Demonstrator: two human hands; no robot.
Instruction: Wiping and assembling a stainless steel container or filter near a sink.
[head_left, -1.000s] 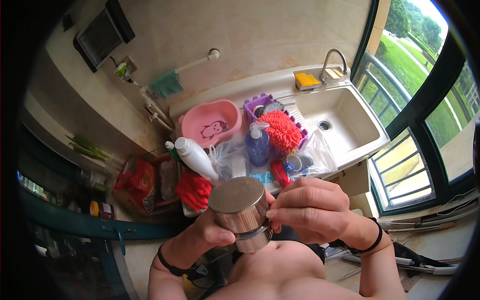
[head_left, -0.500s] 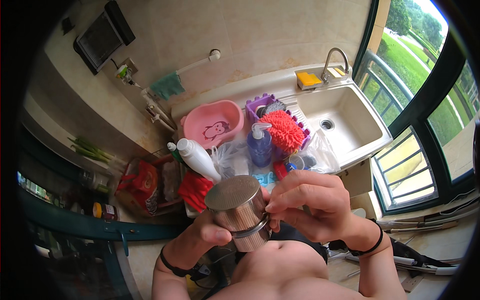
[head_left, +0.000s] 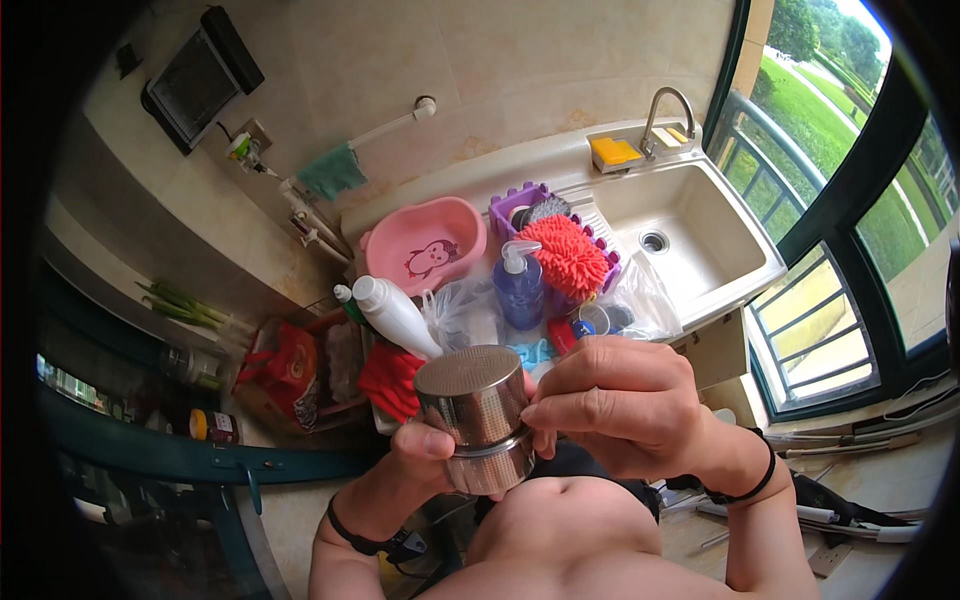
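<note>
A shiny cylindrical metal strainer (head_left: 475, 405), pierced with fine holes, is held in front of my belly. Its flat perforated end faces up, and a raised metal band circles its middle. My left hand (head_left: 420, 458) grips it from the left, thumb on its side and other fingers mostly hidden behind it. At the strainer's right side, my right hand (head_left: 625, 405) is pinched, its thumb and fingertips by the wall near the band. Whatever lies between those fingertips, if anything, is too small or hidden to name.
Beyond my hands are a white bottle (head_left: 395, 315), a blue pump bottle (head_left: 518, 290), a pink basin (head_left: 425, 245) and a purple basket (head_left: 520, 200) with a red chenille mitt (head_left: 565, 255). A white sink (head_left: 700, 225) with a tap (head_left: 665, 110) stands at far right.
The strainer has tipped slightly more upright. My right fingers have drawn closer together at its side, and the left hand keeps its grip.
</note>
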